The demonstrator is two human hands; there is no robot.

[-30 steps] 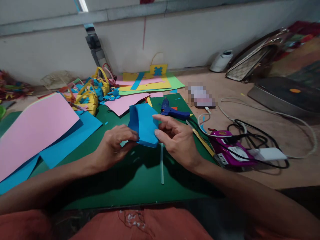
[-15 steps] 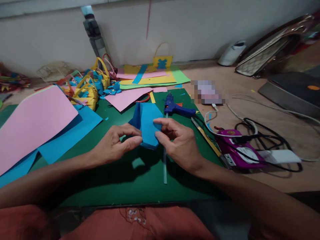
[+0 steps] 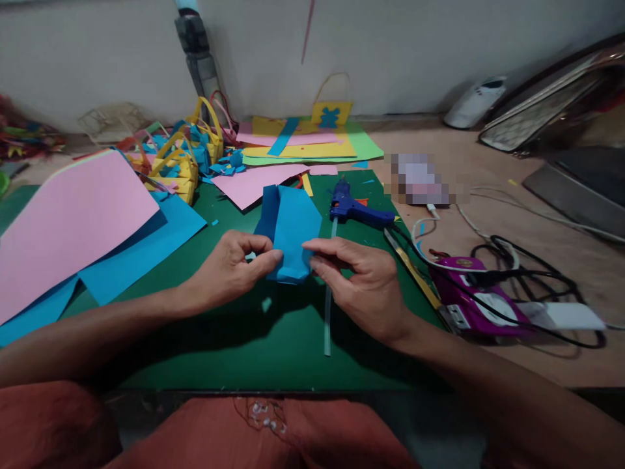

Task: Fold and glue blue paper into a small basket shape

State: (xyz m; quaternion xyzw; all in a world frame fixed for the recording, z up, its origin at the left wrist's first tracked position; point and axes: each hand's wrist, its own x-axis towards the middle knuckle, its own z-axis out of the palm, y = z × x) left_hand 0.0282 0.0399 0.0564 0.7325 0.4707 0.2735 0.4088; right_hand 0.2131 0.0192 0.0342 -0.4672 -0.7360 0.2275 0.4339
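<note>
A folded piece of blue paper is held up over the green mat, with a darker flap standing at its left side. My left hand pinches its lower left edge between thumb and fingers. On the lower right edge, my right hand grips the same paper with thumb and forefinger; its other fingers curl behind. Just beyond my right hand lies a blue glue gun, and a clear glue stick reaches from it toward me, passing partly behind that hand.
Pink sheets over blue sheets lie at left. Small yellow paper baskets and blue scraps stand behind. A yellow cutter knife and a purple power strip with tangled cables are at right. Stacked coloured sheets sit at the back.
The view has shifted slightly, so the table things appear further right. The blue paper has turned a little more upright, and my right hand's fingers have moved down to its lower corner.
</note>
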